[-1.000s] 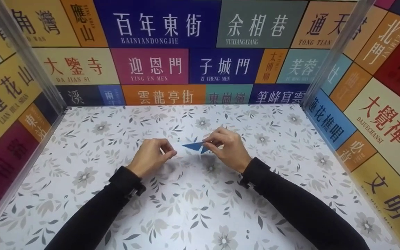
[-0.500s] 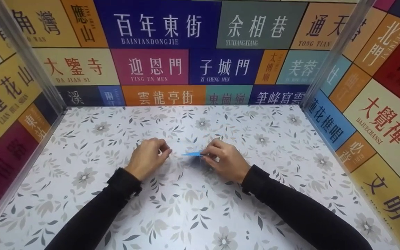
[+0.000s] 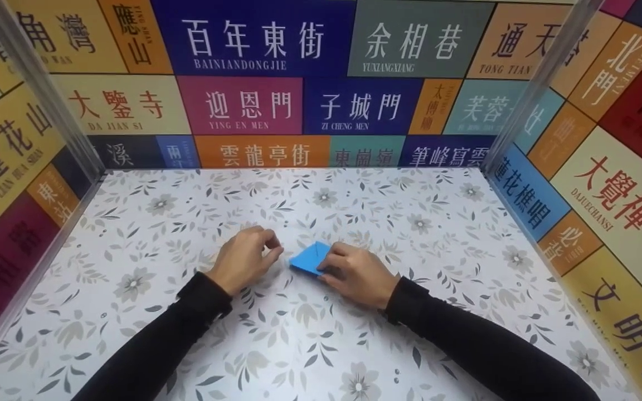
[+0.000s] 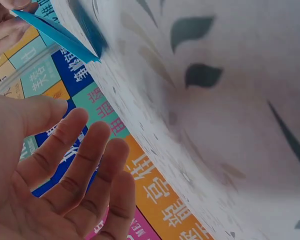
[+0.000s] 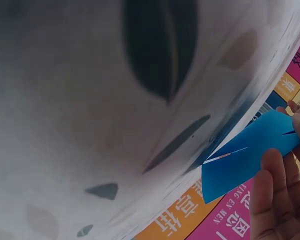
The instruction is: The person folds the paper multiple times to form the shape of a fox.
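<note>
My right hand (image 3: pixel 357 273) pinches a small piece of folded blue paper (image 3: pixel 307 258) by its right side, close over the tabletop. A slit or fold line runs into the paper from its edge, plain in the right wrist view, where thumb and fingers grip the far end of the blue paper (image 5: pixel 245 155). To the left of the paper, my left hand (image 3: pixel 246 259) hovers with loosely bent fingers and holds nothing. In the left wrist view the left hand (image 4: pixel 70 170) shows its palm, apart from the paper (image 4: pixel 60 35) at the upper left.
The table (image 3: pixel 187 345) wears a white cover printed with grey leaves and flowers. Panels of coloured signs (image 3: pixel 243 106) enclose it at the back and both sides, with clear corner strips (image 3: pixel 544 83) where the panels meet.
My right hand has come lower and nearer to me, turning the blue paper from nearly edge-on to show its broad face. The left hand has shifted only slightly.
</note>
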Demonstrator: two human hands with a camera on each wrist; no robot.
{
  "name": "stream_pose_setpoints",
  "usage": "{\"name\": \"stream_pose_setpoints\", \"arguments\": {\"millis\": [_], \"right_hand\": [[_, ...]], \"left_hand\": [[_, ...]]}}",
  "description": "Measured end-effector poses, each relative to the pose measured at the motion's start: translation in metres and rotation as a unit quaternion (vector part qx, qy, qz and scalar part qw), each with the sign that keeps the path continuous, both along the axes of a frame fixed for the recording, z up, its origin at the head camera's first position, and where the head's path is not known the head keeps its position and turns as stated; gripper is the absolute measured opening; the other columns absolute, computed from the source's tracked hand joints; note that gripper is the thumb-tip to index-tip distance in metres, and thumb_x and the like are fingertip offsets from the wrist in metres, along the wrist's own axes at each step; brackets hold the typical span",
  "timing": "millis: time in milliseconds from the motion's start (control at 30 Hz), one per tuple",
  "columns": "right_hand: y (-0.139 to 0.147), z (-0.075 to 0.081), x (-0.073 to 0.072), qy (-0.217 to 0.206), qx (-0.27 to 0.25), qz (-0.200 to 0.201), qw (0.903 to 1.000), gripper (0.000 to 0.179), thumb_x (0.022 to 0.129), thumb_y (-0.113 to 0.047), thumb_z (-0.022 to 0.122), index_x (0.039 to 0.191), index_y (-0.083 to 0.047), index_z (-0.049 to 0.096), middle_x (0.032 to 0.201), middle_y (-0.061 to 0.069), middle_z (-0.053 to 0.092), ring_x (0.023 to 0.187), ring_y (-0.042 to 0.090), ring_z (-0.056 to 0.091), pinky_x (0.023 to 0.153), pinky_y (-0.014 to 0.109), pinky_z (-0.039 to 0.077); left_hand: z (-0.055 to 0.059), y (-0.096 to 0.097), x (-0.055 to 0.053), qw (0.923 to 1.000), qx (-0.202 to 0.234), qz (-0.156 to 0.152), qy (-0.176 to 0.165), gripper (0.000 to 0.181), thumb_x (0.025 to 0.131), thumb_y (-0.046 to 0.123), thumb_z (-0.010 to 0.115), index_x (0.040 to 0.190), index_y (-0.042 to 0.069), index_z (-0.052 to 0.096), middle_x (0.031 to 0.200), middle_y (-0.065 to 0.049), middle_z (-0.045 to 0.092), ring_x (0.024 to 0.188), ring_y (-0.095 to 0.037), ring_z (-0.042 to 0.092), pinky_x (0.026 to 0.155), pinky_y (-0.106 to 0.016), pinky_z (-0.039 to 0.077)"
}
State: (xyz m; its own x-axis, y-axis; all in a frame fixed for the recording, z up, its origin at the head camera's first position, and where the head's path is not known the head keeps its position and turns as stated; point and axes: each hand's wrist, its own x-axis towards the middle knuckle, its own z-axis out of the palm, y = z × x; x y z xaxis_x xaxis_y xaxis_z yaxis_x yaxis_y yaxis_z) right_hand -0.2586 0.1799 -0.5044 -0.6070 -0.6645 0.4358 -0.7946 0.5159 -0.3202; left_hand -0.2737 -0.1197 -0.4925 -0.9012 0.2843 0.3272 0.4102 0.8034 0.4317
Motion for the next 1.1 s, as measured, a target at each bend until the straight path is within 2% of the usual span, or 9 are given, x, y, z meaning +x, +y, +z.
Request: {"name": "stream_pose_setpoints", "arguments": {"millis": [267,500,633,667,767,867,900,1100], "right_hand": [[-0.003,-0.001,0.006,-0.012,0.042,-0.002,0.9990,0.016,0.097,-0.015,0.095,0.112,-0.013,0.088,0.109,0.006,0.079,0.100,0.021,0.080,0.089,0.039,0.070],[-0.005,-0.005,0.005,0.004,0.052,0.009,0.9986,0.016,0.094,-0.012,0.096,0.108,-0.011,0.088,0.110,0.007,0.081,0.104,0.023,0.080,0.091,0.040,0.070],[-0.004,-0.009,0.004,0.013,0.036,0.030,0.9988,0.016,0.093,-0.009,0.095,0.107,-0.010,0.088,0.111,0.007,0.082,0.104,0.023,0.080,0.089,0.039,0.070],[-0.002,-0.019,-0.003,0.019,0.028,0.042,0.9986,0.014,0.095,-0.014,0.094,0.108,-0.012,0.088,0.112,0.004,0.081,0.106,0.021,0.079,0.091,0.037,0.070],[-0.003,-0.020,-0.002,0.014,0.028,0.051,0.9982,0.015,0.095,-0.014,0.094,0.108,-0.012,0.088,0.113,0.004,0.081,0.104,0.021,0.079,0.089,0.037,0.070],[-0.004,-0.020,0.000,-0.002,0.046,0.043,0.9980,0.015,0.096,-0.015,0.094,0.110,-0.013,0.089,0.112,0.005,0.081,0.103,0.022,0.079,0.088,0.037,0.069],[-0.006,-0.010,0.006,-0.011,0.059,0.031,0.9977,0.016,0.094,-0.011,0.094,0.109,-0.011,0.089,0.111,0.007,0.081,0.100,0.024,0.079,0.086,0.040,0.070],[-0.007,-0.004,0.010,-0.037,0.095,0.009,0.9948,0.015,0.098,-0.013,0.093,0.113,-0.012,0.090,0.111,0.007,0.080,0.100,0.023,0.078,0.087,0.039,0.069]], "left_hand": [[0.002,0.013,0.010,0.9992,-0.020,-0.031,-0.018,0.010,0.101,0.023,0.091,0.104,0.014,0.087,0.103,-0.006,0.081,0.092,-0.026,0.076,0.079,-0.045,0.065],[0.000,0.023,0.016,0.9934,-0.037,-0.107,-0.021,0.005,0.101,0.020,0.091,0.103,0.016,0.089,0.103,-0.003,0.081,0.093,-0.024,0.078,0.079,-0.045,0.067],[-0.005,0.027,0.017,0.9893,-0.042,-0.138,-0.017,0.006,0.099,0.017,0.092,0.104,0.014,0.091,0.103,-0.004,0.081,0.094,-0.025,0.079,0.080,-0.046,0.069],[-0.006,0.027,0.017,0.9886,-0.045,-0.142,-0.017,0.006,0.099,0.017,0.092,0.104,0.014,0.091,0.103,-0.004,0.081,0.094,-0.025,0.079,0.080,-0.046,0.069],[-0.011,0.029,0.016,0.9871,-0.052,-0.150,-0.020,0.007,0.099,0.016,0.092,0.105,0.012,0.092,0.102,-0.005,0.082,0.093,-0.025,0.080,0.081,-0.045,0.069],[-0.013,0.030,0.015,0.9865,-0.052,-0.153,-0.026,0.007,0.099,0.015,0.091,0.105,0.011,0.092,0.102,-0.006,0.083,0.093,-0.025,0.081,0.081,-0.045,0.069],[-0.013,0.030,0.015,0.9864,-0.051,-0.154,-0.028,0.007,0.098,0.015,0.091,0.104,0.011,0.093,0.102,-0.006,0.083,0.093,-0.025,0.081,0.082,-0.045,0.069],[-0.014,0.032,0.012,0.9863,-0.037,-0.156,-0.036,0.006,0.097,0.010,0.091,0.102,0.009,0.093,0.100,-0.007,0.084,0.094,-0.026,0.082,0.085,-0.045,0.070]]}}
